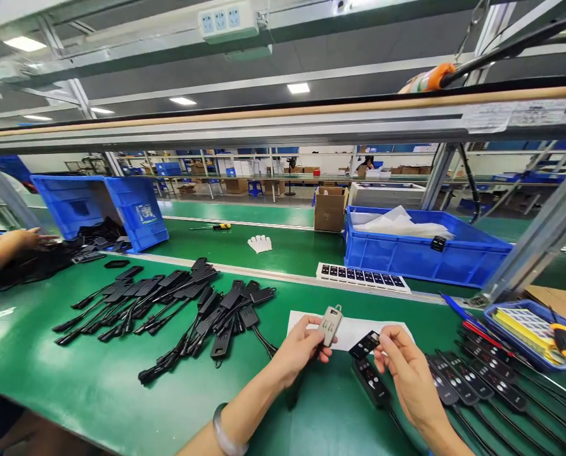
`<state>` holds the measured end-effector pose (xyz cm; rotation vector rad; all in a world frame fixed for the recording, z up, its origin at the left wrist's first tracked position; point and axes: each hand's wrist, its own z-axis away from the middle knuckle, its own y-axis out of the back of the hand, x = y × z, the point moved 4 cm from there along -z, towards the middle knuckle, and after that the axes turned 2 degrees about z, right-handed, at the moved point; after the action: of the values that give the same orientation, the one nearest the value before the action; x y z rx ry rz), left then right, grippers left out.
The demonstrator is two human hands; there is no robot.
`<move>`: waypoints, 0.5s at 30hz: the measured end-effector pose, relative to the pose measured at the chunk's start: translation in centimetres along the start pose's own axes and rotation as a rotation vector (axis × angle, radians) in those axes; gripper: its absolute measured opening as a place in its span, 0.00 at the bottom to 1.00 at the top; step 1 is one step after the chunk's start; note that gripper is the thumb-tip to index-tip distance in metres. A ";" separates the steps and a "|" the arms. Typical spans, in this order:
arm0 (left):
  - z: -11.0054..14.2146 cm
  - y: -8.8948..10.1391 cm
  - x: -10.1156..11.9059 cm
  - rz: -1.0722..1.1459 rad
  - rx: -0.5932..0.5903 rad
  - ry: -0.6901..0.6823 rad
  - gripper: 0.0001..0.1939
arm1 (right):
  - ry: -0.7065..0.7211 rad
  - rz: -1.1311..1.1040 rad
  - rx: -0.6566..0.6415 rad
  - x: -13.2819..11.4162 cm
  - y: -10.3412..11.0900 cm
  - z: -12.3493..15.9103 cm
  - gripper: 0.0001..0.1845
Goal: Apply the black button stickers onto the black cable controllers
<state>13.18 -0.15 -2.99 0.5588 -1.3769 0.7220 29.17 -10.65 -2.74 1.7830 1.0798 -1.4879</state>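
Note:
My left hand (302,345) is closed around a small grey controller (331,325) with a hanging loop at its top. Between the fingertips of my right hand (409,370) is a black label (364,344) with small white marks, tilted beside the controller. Just under the label a black controller (372,382) with a cable lies on the green bench. Behind both hands lies a white sheet (352,330). Several finished-looking black controllers (477,380) with cables are lined up to the right of my right hand.
Cabled black controllers (168,285) are heaped left of my hands. A label strip (362,277) lies before a blue bin (420,256). A tray (539,335) with a screwdriver stands right. At far left, another person's hand (19,244) is by a tipped blue crate (140,212).

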 end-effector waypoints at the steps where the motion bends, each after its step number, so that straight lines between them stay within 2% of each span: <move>1: 0.5 -0.9 -0.3 0.130 -0.039 0.032 0.14 | -0.013 -0.020 -0.008 0.0 0.0 0.0 0.16; 3: 1.3 -2.3 -0.8 0.303 -0.089 0.089 0.21 | -0.031 -0.047 -0.027 -0.1 0.0 0.0 0.16; 6: 2.0 -3.4 -1.1 0.322 -0.124 0.132 0.28 | -0.046 -0.044 -0.063 -0.2 0.1 -0.1 0.16; 11: 2.6 -4.3 -1.3 0.338 -0.176 0.117 0.26 | -0.067 0.069 -0.147 -0.7 -0.1 -0.1 0.17; 15: 2.8 -4.7 -1.6 0.352 -0.218 0.139 0.25 | -0.085 0.128 -0.143 -1.1 -0.4 0.0 0.18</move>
<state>14.70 -5.59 -3.96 0.0907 -1.4163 0.8622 28.79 -10.67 -1.64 1.6435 0.9846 -1.3625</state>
